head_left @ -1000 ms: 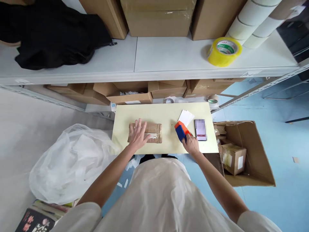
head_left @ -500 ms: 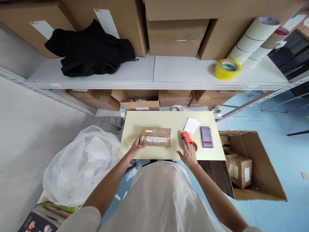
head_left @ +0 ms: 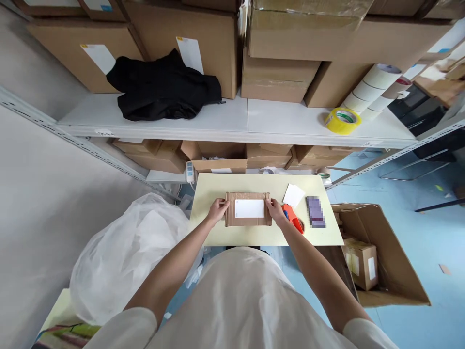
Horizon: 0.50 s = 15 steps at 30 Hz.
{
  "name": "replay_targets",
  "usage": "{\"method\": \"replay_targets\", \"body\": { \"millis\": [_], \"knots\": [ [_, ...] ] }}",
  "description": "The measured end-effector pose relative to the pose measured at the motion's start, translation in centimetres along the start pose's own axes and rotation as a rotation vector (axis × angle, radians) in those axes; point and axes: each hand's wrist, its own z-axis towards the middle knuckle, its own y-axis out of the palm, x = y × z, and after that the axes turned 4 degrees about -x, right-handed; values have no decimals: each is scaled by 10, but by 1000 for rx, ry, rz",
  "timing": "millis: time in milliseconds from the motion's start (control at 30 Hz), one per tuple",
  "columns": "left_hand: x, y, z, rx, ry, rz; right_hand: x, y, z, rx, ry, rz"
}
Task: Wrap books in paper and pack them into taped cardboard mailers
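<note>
Between my two hands is a small flat cardboard box (head_left: 248, 222) with a white label (head_left: 249, 208) facing up. My left hand (head_left: 219, 209) grips its left end, and my right hand (head_left: 275, 210) grips the upper right end. Just right of my right hand lies an orange-red tape dispenser (head_left: 293, 218) with a roll of tape in it. White paper cards (head_left: 294, 195) rest behind the dispenser. Farther right on the table is a blurred purple item (head_left: 316, 212).
The pale yellow table (head_left: 218, 184) stands before a shelf (head_left: 276, 118) with cartons, black cloth (head_left: 165, 89) and a yellow tape roll (head_left: 342, 121). A large open carton (head_left: 399, 261) is on the floor at right; a translucent plastic bag (head_left: 127, 257) bulges at left.
The box now shows its labelled face instead of the taped, torn one. My right hand has left the tape dispenser and taken the box's right end. The view has shifted.
</note>
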Motion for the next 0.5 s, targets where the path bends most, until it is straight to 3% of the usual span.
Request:
{"method": "replay_targets", "body": {
  "millis": [167,333,400,500],
  "knots": [
    [-3,4,21,-7,-31,70,-8,20,12,15,101,227],
    [-8,-1,22,-44,-21,171,-2,35,-5,44,136,360],
    [-3,-3,18,-1,20,257,10,34,-23,141,98,300],
    [16,-1,12,21,275,565,37,24,-60,342,32,4]
  ]
}}
